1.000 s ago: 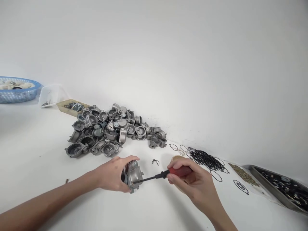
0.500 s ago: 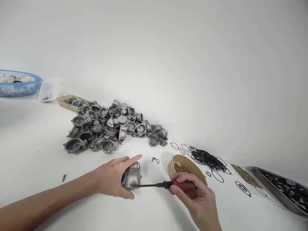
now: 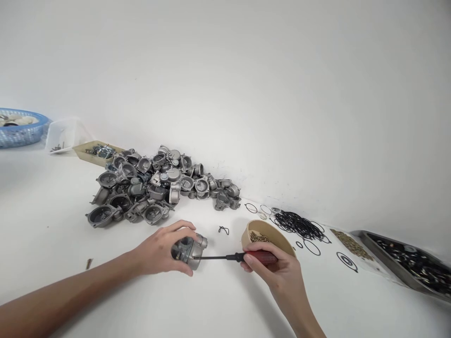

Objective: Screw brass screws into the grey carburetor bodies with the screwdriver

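Two hands work low over the white bench [image 3: 42,216]. The left hand [image 3: 160,251] is wrapped around a small grey metal casting [image 3: 188,248], its grip closed on the part from the left and above, the piece resting on the bench near the middle of the scene. The right hand [image 3: 278,270] has its grip closed around the red handle of a screwdriver [image 3: 243,257], whose black shaft runs leftward and level, the tip touching the right face of the casting. Just behind the right hand sits a tan bowl [image 3: 282,237] of small brass pieces. Farther left lies a pile of grey castings [image 3: 155,185]. Right of the bowl, black rubber rings [image 3: 298,224] are heaped by the far wall, with a dark metal tray [image 3: 405,256] at the right edge.
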